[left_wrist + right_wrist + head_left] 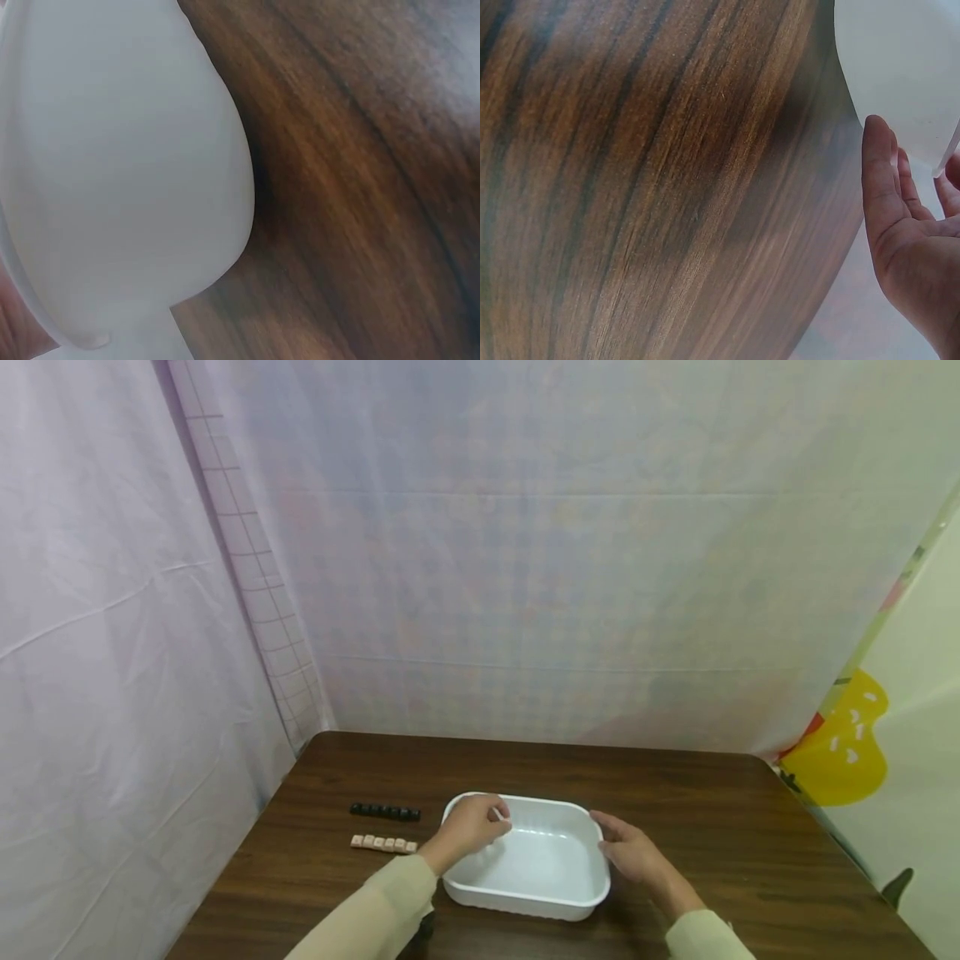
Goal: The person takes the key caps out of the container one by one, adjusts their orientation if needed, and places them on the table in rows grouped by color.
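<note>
tub: white plastic tub (536, 860) sits on the brown wooden table (697, 810), toward the near edge and roughly mid-width. Looks empty as far as I can see.

tub long axis: runs left-right across the table, so the two short ends face the two hands.

left hand: left hand (468, 827) is on the tub's left end, fingers curled over the rim near the far-left corner. There's a small white bit at the fingertips, can't tell if it's a separate thing or just the rim catching light. The left wrist view only shows the tub's rounded outer wall right up close, no fingers to speak of.

right hand: right hand (630, 847) is at the tub's right end, fingers fairly straight and loose, palm turned toward the wall. In the right wrist view the fingers (881, 180) reach up to the tub's edge, touching or just about; I can't tell if it's actually gripping.

which hand is nearer: both are right at the tub, but the left has the firmer hold; the tub lies between the palms.

left of the tub: two short rows of little blocks, a black row (385, 812) farther back and a pale pinkish row (383, 843) nearer, well apart from either hand.

backdrop: pale sheeting behind and left of the tub, a yellow shape (840, 747) off to its right.
</note>
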`<state>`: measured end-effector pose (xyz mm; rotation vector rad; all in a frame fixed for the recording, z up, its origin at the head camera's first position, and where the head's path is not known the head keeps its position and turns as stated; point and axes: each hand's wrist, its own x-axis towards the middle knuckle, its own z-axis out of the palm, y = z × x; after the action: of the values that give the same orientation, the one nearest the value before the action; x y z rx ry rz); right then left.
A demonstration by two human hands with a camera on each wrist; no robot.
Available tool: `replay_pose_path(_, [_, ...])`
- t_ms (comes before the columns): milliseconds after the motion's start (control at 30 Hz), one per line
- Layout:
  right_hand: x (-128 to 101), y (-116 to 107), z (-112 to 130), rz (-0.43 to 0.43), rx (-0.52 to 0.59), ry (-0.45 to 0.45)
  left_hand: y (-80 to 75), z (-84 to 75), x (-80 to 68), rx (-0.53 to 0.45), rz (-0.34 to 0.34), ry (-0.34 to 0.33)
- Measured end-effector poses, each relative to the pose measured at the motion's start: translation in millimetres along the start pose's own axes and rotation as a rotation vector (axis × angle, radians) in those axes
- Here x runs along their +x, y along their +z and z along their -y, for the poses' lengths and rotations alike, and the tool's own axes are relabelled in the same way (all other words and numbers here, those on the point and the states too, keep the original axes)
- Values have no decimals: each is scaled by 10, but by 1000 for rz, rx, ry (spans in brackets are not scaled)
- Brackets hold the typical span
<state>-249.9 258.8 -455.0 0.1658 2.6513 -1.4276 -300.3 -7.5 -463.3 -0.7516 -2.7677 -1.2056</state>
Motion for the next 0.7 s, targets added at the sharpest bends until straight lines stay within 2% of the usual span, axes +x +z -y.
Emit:
replay_pose_path(233, [11, -9, -15, -1, -4, -4, -57, 0, -18, 56, -18, 64])
replay_pose_path(433, [3, -12, -3, 3, -10, 2, -138, 29, -45, -7, 14, 17])
replay_pose_path(700, [-4, -5, 7, -4, -6, -1, -271, 105, -83, -43, -9, 19])
